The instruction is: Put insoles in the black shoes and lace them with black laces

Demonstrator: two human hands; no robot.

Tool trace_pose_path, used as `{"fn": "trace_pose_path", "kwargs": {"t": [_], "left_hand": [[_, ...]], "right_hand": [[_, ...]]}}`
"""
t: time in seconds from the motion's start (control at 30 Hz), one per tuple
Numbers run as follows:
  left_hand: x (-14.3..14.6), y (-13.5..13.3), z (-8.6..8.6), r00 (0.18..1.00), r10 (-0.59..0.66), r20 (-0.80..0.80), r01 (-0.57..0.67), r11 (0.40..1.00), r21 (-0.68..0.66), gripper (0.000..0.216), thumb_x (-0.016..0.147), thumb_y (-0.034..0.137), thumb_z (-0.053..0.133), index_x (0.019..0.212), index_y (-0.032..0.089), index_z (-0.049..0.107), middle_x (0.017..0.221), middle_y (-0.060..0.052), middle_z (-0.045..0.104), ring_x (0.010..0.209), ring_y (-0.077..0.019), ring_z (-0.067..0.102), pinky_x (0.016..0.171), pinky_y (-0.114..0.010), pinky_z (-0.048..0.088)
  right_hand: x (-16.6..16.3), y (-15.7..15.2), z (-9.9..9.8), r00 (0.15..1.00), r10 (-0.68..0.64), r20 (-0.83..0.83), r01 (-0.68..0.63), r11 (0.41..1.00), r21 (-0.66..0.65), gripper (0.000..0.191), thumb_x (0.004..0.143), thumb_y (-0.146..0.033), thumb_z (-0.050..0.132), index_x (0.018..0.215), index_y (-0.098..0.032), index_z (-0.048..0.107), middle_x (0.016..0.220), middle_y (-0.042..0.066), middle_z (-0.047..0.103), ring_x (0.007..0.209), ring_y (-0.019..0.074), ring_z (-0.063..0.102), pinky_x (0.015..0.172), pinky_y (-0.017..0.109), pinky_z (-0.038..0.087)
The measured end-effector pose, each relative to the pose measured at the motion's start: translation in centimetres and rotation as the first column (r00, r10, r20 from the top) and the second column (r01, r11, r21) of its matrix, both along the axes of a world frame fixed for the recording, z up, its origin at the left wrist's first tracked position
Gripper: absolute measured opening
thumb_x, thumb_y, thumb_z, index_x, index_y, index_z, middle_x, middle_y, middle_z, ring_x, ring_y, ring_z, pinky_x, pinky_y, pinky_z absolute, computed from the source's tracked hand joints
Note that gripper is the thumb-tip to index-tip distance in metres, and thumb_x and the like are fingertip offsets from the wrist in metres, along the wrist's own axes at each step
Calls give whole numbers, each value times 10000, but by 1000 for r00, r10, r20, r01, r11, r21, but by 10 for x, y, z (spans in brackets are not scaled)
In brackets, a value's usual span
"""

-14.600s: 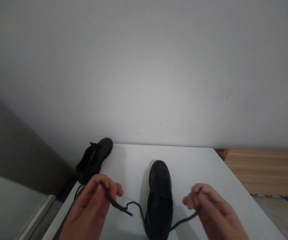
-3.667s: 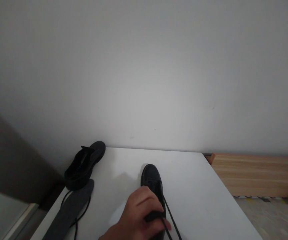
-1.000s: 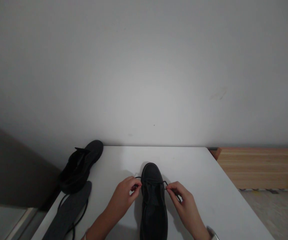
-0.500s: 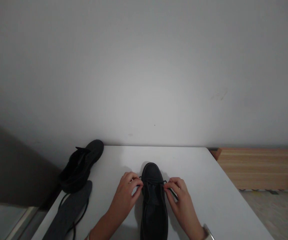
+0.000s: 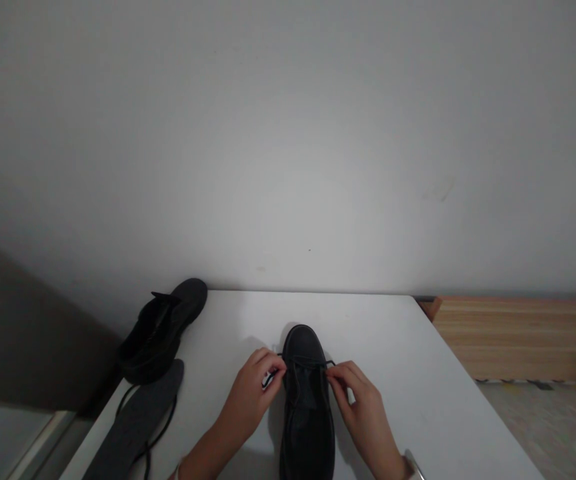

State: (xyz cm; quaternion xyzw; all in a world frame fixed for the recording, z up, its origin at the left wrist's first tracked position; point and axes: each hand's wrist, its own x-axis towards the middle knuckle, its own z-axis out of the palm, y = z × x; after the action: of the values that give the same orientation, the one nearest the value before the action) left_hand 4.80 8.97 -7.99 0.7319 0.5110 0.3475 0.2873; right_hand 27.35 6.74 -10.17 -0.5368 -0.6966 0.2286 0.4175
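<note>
Lace-up shoe (image 5: 308, 413), black, round-toed, stands on a smooth white tabletop (image 5: 373, 320). Left hand (image 5: 261, 380) and right hand (image 5: 358, 390) flank it, each pinching thin cord lace (image 5: 331, 363). Left of it: second shoe (image 5: 163, 333), black, flap raised; insole (image 5: 141, 420) (flat, grey, elongated).

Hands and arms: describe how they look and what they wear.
The left hand and right hand are bare, without gloves. A silvery band shows on the right arm, a pale edge on the left; cuffs or jewellery, I can't tell.
</note>
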Motion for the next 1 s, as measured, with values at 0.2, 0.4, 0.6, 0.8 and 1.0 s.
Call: {"fn": "trace_pose_path", "kwargs": {"t": [0.2,0.4,0.6,0.8,1.0], "left_hand": [[8,-3,-7,994,80,77,-77,996,-39,152,899,201,546,822,194,676,798,-36,672,735,-190,638,686,-297,528],[10,-5,-14,984,149,97,-146,988,-44,186,906,253,560,841,210,729,888,-66,701,881,-244,661,836,-396,540],[11,-9,-14,987,131,93,-123,989,-78,206,934,241,511,961,195,710,952,-74,737,907,-235,694,845,-378,551],[22,-19,10,999,10,-44,-14,996,-87,258,912,245,602,1160,208,664,1064,-84,672,978,-234,670,886,-365,556],[41,-16,35,866,-68,-495,-20,985,-170,371,866,34,481,1164,150,670,1170,-123,626,1099,-241,651,996,-367,538]], "right_hand": [[0,0,0,1000,0,3,0,1000,-8,267,1007,-357,500,916,-205,700,859,71,695,787,212,680,710,312,557],[-2,-3,2,1000,9,10,-9,1000,-29,216,1001,-271,493,953,-204,692,879,65,689,798,202,672,718,303,544],[-8,-13,18,997,48,62,-43,995,-89,203,1004,-274,483,1082,-196,653,956,72,668,820,187,660,746,300,549],[-11,-20,21,978,70,194,-49,993,-112,356,964,-279,523,1305,-176,512,1094,112,643,960,237,661,825,369,581],[-26,-15,21,918,50,394,18,986,-168,531,809,-3,400,1327,-85,486,1165,182,600,1040,292,641,906,460,566]]}}
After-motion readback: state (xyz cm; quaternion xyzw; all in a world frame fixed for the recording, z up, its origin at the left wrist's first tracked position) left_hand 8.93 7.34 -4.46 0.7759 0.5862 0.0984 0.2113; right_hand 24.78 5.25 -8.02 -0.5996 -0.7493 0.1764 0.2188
